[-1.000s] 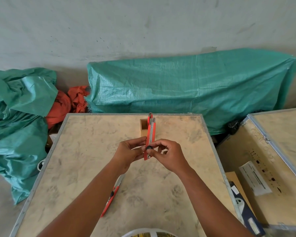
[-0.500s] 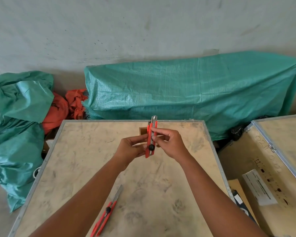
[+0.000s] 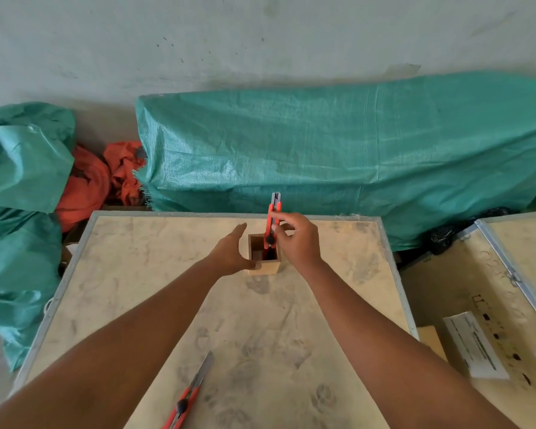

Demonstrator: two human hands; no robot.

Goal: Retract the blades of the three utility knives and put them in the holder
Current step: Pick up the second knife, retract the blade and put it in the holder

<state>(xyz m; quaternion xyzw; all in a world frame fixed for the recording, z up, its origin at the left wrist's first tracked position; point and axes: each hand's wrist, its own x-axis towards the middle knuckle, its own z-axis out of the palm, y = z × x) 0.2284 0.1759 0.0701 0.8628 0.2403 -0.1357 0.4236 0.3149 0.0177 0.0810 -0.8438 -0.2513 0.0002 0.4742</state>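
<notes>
Pale plaster wall at the back, green tarpaulin (image 3: 338,156) draped over a long bulk beneath it, and up front a plywood crate top (image 3: 155,274) with a metal rim serves as the bench. Right hand (image 3: 294,239) pinches an orange utility knife (image 3: 273,222) between thumb and fingertips — upright, its lower end inside the small wooden holder (image 3: 265,266), its metal tip pointing up. Left hand (image 3: 232,255) is spread open, gripping nothing, thumb touching the holder's near left corner, fingers stretched along its left side. Another dark-and-red shape sits inside the holder — can't tell what it is. Second utility knife (image 3: 188,394) lies flat at the near edge, blade out, well apart from the holder.
</notes>
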